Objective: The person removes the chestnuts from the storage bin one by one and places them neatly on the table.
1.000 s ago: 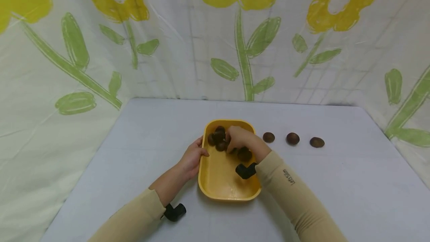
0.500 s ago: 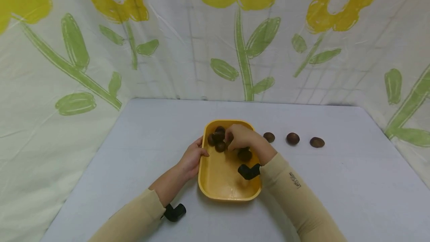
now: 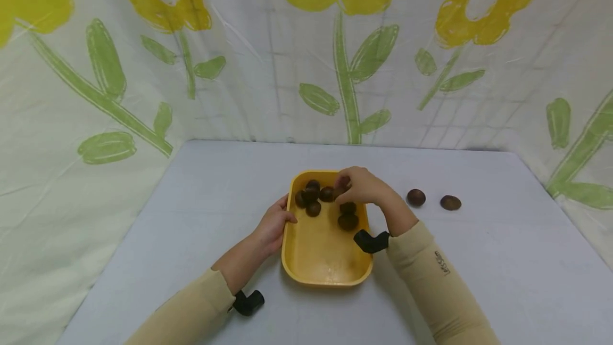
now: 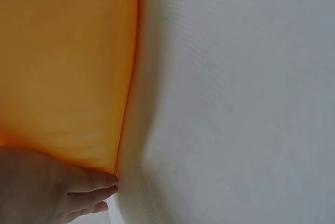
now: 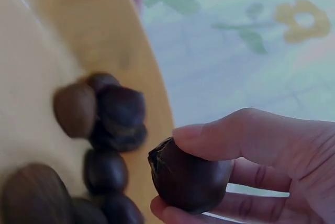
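Note:
My left hand [image 3: 272, 228] grips the left side of a yellow plastic tray [image 3: 325, 260], thumb over the rim. In the left wrist view, the fingers of this left hand [image 4: 47, 187] lie against the tray's outer wall [image 4: 73, 72]. Over the tray's far right corner, my right hand [image 3: 366, 185] pinches a brown chestnut [image 5: 191, 179] between thumb and fingers. Several more chestnuts [image 3: 311, 194] cluster in the far part of the tray, with two others [image 3: 348, 221] near its right wall.
Two chestnuts [image 3: 416, 197] lie on the white tabletop [image 3: 479, 260], right of the tray. A white cloth with printed yellow flowers [image 3: 369, 68] hangs behind the table. Dark wrist mounts [image 3: 371, 241] stick out at both sleeves.
My right hand has risen from among the chestnuts and shifted right, bringing one chestnut with it. It now covers where a third loose chestnut lay. The left hand and tray stay put.

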`<state>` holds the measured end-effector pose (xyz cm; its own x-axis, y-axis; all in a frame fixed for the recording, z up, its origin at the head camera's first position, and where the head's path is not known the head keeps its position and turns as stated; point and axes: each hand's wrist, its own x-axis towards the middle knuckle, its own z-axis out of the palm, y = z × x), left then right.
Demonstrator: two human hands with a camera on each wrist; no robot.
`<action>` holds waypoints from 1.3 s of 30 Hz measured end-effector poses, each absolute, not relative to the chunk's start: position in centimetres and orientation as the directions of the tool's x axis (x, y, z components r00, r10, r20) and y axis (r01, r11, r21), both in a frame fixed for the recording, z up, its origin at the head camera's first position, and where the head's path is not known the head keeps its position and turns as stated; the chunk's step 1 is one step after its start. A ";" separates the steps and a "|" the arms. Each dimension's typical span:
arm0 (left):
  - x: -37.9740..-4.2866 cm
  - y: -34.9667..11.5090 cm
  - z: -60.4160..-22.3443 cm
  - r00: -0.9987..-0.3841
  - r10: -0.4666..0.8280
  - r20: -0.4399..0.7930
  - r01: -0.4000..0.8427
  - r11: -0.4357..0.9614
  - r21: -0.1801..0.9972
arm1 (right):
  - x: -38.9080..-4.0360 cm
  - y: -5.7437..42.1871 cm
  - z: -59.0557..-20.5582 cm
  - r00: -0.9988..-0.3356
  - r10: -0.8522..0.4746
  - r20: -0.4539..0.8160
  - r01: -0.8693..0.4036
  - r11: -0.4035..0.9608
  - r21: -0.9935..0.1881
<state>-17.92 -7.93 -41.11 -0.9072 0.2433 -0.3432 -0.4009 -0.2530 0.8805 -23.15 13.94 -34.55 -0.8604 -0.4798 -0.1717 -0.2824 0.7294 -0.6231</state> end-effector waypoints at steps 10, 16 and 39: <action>-17.8 -7.9 -41.1 -0.906 0.244 -0.346 -0.403 -0.245 0.882 | -23.5 18.0 -34.0 -0.910 -0.390 -0.142 -0.205 0.719 -0.665; -17.8 -7.9 -41.2 -0.905 0.248 -0.345 -0.403 -0.243 0.883 | -23.4 20.9 -34.0 -0.943 -0.308 -0.122 -0.154 0.734 -0.662; -17.8 -8.0 -40.9 -0.904 0.231 -0.361 -0.412 -0.243 0.878 | -21.0 32.0 -37.0 -0.999 0.051 0.003 0.036 0.746 -0.665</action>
